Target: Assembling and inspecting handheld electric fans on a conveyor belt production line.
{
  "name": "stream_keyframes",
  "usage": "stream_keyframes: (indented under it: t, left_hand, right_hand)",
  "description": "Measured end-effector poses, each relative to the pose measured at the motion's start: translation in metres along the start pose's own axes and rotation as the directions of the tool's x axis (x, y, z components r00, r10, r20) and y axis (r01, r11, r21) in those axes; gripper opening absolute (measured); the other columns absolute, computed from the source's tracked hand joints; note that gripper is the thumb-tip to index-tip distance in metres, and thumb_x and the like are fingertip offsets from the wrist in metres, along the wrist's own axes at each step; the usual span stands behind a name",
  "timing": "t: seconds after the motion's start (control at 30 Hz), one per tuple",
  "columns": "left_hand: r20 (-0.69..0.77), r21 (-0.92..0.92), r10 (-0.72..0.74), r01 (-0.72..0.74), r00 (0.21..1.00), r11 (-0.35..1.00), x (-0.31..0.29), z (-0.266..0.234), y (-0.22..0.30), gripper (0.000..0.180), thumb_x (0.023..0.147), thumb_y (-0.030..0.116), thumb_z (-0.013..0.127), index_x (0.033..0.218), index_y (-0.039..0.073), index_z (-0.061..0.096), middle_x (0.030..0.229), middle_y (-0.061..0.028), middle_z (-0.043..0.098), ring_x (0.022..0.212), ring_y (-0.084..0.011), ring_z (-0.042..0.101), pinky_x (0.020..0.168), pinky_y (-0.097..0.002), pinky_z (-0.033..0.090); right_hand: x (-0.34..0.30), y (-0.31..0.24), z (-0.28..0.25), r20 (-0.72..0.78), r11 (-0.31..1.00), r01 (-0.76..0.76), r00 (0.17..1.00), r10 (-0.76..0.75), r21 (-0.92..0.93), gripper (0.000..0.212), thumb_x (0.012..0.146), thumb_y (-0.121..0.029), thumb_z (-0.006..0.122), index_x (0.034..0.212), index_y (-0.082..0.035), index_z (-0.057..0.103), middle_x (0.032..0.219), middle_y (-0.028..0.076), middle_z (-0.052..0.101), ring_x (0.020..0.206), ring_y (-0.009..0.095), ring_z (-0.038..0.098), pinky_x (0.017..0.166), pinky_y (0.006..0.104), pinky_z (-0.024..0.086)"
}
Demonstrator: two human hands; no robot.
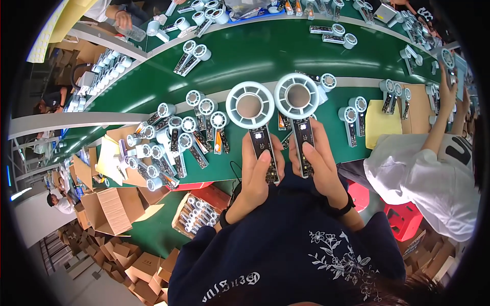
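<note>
- Holding two ring-headed, pale-blue units upright side by side: left unit (259,136) in the left hand (256,176), right unit (304,133) in the right hand (320,166).
- Left fingers: clamped around the handle, thumb across the dark board on its face; the ring stands beyond the fingertips.
- Right fingers: closed likewise on the other handle, thumb on its board; the two rings are close together.
- Left of the left fingers: a crowd of similar units (188,124) on the green table (219,169).
- Below and left of these fingers: an open carton (179,211) packed with rows of units.
- Right of the right fingers: a pair of units (349,115), then a yellow sheet (377,130) bearing more.
- Farther right: a co-worker in a white top (403,158), holding up another unit (447,59).
- Well beyond both hands: a green strip (275,51), with paired units (193,57) ahead and to the left.
</note>
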State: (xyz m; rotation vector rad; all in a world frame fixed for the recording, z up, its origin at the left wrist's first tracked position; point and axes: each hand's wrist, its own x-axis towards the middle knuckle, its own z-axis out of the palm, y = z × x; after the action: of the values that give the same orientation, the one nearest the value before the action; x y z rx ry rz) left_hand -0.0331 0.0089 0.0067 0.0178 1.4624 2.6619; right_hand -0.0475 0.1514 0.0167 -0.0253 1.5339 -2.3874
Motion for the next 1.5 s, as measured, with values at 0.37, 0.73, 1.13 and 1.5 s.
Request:
stream_keyframes:
  t: [0.37,0.73,1.13,1.5]
  left_hand:
    - [0.029,0.027,0.047,-0.048,0.998,0.998,0.003,-0.011,0.008,0.043,0.094,0.017,0.039,0.128,-0.002,0.022,0.103,-0.0143,0.047,0.059,-0.0111,0.049,0.047,-0.0209,0.040]
    - [0.001,0.042,0.053,-0.053,0.999,0.998,-0.009,-0.001,0.009,0.042,0.093,0.018,0.041,0.126,-0.002,0.023,0.104,-0.0147,0.047,0.058,-0.0120,0.050,0.046,-0.0215,0.039]
    - [0.020,0.072,0.059,-0.060,0.998,0.996,-0.016,0.018,0.004,0.043,0.093,0.021,0.043,0.125,-0.002,0.024,0.105,-0.0155,0.047,0.058,-0.0124,0.050,0.043,-0.0217,0.040]
    - [0.014,0.159,0.066,-0.068,0.998,0.985,-0.013,0.031,0.006,0.055,0.093,0.025,0.042,0.135,-0.001,0.017,0.104,-0.0153,0.047,0.055,-0.0126,0.049,0.039,-0.0220,0.038]
  right_hand:
    - [0.007,0.009,0.011,0.027,0.999,0.047,0.999,-0.047,-0.022,0.050,0.093,-0.027,0.041,0.133,-0.003,0.023,0.082,0.009,0.047,0.054,0.008,0.042,0.042,0.0193,0.034]
    - [-0.007,0.012,0.015,0.007,0.996,0.079,0.997,-0.079,-0.042,0.050,0.094,-0.024,0.040,0.134,-0.002,0.022,0.089,0.009,0.048,0.059,0.009,0.044,0.046,0.0204,0.036]
    - [-0.018,0.006,-0.001,0.028,0.993,0.110,0.993,-0.111,0.050,0.050,0.093,-0.025,0.042,0.133,-0.001,0.024,0.089,0.009,0.048,0.060,0.009,0.045,0.048,0.0202,0.036]
    - [-0.017,0.004,-0.009,0.027,0.985,0.161,0.986,-0.163,0.063,0.052,0.093,-0.027,0.043,0.133,-0.001,0.024,0.087,0.010,0.048,0.059,0.009,0.045,0.046,0.0209,0.035]
